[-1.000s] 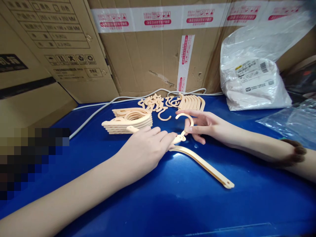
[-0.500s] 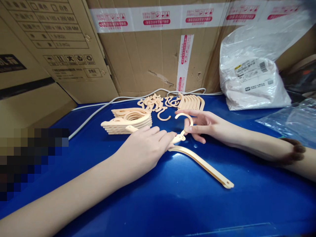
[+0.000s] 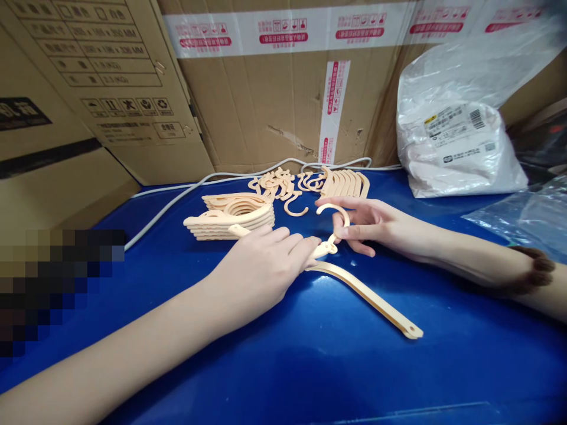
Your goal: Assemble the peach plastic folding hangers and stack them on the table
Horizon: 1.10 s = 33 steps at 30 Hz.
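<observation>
My left hand [image 3: 261, 268] is closed around a cream plastic hanger arm [image 3: 325, 250], whose two ends show on either side of the fingers. Between thumb and fingers, my right hand [image 3: 376, 227] pinches a cream hanger hook [image 3: 342, 213]. The lower end of this hook meets the end of the held arm; whether they are joined I cannot tell. A second curved hanger arm [image 3: 367, 294] slopes down to the right, its upper end by my left fingertips and partly hidden. Behind the hands lies a single loose hook [image 3: 292, 211].
A stack of hanger parts [image 3: 230, 221] sits behind my left hand. Farther back are a pile of hooks [image 3: 277, 184] and a row of curved arms [image 3: 348, 183]. A white cable [image 3: 166, 203] runs before the cardboard boxes [image 3: 266, 106]. A plastic bag [image 3: 460, 147] stands back right on the blue table [image 3: 310, 372].
The whole view has shifted very slightly. Both hands keep the same hold on the hook and the hanger arm.
</observation>
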Available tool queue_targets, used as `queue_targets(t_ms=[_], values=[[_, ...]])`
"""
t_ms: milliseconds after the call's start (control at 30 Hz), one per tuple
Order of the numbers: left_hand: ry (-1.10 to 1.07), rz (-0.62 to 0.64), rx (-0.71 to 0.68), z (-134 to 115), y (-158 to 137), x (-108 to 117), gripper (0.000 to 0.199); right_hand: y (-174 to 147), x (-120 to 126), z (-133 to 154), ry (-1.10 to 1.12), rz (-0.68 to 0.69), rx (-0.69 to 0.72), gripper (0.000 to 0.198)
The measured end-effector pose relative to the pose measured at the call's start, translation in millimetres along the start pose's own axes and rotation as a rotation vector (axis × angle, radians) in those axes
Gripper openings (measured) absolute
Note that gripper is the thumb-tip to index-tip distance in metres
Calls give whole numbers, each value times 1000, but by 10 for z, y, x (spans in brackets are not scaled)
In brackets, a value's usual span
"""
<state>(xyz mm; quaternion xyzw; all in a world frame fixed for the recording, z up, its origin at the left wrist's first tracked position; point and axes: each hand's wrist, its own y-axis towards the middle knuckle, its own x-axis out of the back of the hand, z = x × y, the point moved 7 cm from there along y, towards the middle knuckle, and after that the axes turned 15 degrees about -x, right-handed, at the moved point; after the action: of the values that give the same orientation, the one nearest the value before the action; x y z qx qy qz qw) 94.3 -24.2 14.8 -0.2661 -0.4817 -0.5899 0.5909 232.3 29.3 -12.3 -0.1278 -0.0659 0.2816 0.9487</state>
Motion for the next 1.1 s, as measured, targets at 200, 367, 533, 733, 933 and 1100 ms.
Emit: queue_targets(t_ms=[200,367,533,733,933,1100], values=[[3,-19,-5,-18,-6,17,25,-27,-7,0,-39,2,8,55],[11,-19,-2,-42,-16,44,26,-40,-16,6,-61,-19,6,51],[19,-25,11,-54,-18,40,26,-37,-6,3,-99,-32,18,56],[-130,61,77,-65,-18,-51,25,-22,0,45,-217,-42,56,64],[-415,204,331,65,20,0,24,1,-2,111,-251,-117,77,78],[-663,109,538,242,29,2,18,-24,-99,57,-457,-217,55,98]])
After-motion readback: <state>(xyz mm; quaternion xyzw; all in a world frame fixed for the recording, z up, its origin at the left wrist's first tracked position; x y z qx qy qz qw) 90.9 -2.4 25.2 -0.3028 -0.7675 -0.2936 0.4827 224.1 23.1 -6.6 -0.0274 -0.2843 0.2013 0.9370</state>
